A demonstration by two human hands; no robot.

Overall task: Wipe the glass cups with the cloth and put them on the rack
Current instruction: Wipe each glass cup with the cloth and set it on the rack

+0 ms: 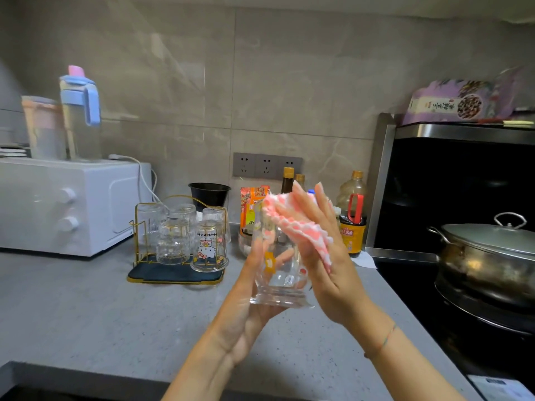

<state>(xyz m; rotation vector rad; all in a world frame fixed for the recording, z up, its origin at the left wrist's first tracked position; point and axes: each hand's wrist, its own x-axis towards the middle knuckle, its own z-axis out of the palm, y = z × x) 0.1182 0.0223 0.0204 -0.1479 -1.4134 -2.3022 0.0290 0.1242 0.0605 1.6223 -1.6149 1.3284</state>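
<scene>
Glass cup (279,273) with printed decals is held in the air above the grey surface (101,314), near the gold wire rack (150,272) where other cups (173,241) stand upside down. The left hand (246,308) grasps it, fingers wrapped round the far side. The right hand (324,256), fingers straight, presses the pink cloth (292,224) against its rim and side.

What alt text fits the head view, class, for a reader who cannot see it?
The left hand grips a glass cup above a grey counter while the right hand presses a pink cloth to it. Upturned glasses stand on a gold rack.
</scene>
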